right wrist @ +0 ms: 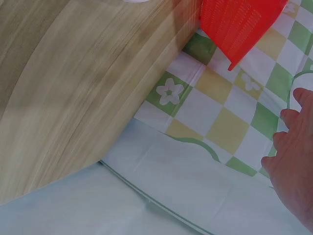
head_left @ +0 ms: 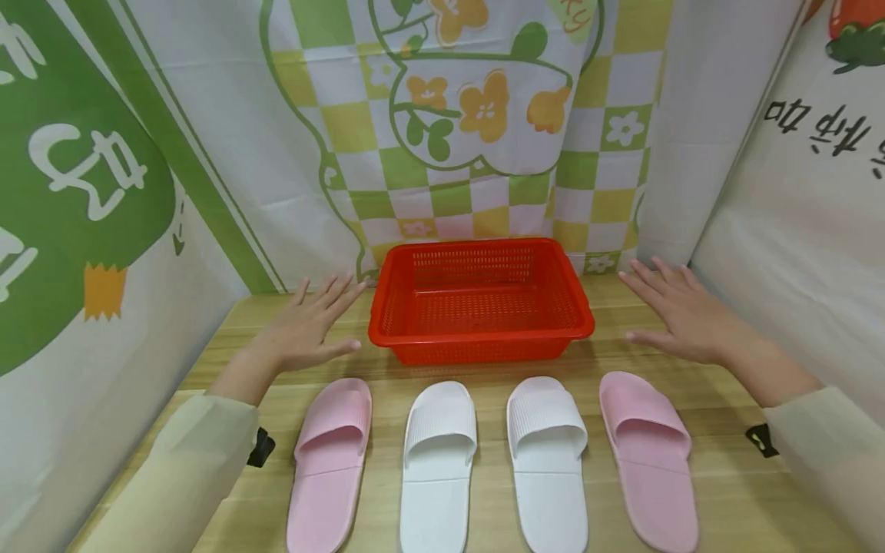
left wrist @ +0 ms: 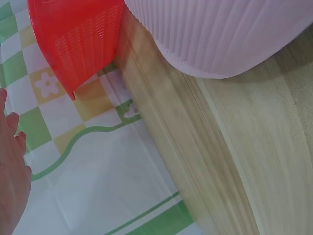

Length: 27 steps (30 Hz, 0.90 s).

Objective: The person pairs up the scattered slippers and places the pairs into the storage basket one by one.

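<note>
An empty red plastic basket (head_left: 481, 349) stands at the back middle of the wooden table (head_left: 733, 491). In front of it lie a left pink slipper (head_left: 328, 465), two white slippers (head_left: 439, 468) (head_left: 548, 461) and a right pink slipper (head_left: 650, 457), side by side. My left hand (head_left: 311, 326) hovers flat and open left of the basket, above the left pink slipper's toe. My right hand (head_left: 681, 311) is spread open right of the basket. Neither hand holds anything. The left wrist view shows the basket (left wrist: 78, 34) and the pink slipper (left wrist: 225, 34); the right wrist view shows the basket corner (right wrist: 239, 24).
Printed cloth walls close the table in: a checked flower backdrop (head_left: 477, 115) behind, a green and white panel (head_left: 76, 192) on the left, a white panel (head_left: 809, 215) on the right. Black clips (head_left: 260, 447) (head_left: 760, 440) sit at the table's side edges.
</note>
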Motion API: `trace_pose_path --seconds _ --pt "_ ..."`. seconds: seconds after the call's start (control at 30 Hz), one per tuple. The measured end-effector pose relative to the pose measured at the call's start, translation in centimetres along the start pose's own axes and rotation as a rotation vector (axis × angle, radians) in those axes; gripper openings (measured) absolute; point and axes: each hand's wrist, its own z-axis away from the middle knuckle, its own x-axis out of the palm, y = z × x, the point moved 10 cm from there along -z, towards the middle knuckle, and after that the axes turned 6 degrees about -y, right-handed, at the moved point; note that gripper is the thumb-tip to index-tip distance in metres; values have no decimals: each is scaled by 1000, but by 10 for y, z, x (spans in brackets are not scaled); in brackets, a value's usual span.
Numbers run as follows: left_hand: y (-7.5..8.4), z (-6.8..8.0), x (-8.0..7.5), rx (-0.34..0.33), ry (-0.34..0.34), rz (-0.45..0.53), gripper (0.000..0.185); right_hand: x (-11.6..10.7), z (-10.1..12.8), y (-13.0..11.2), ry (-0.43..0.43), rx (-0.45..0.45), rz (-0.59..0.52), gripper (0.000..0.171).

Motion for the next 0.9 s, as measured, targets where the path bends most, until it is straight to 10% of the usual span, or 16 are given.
trace_pose_path --seconds 0.9 --pt "48 23 -12 230 99 -63 92 -23 27 -43 121 -189 104 98"
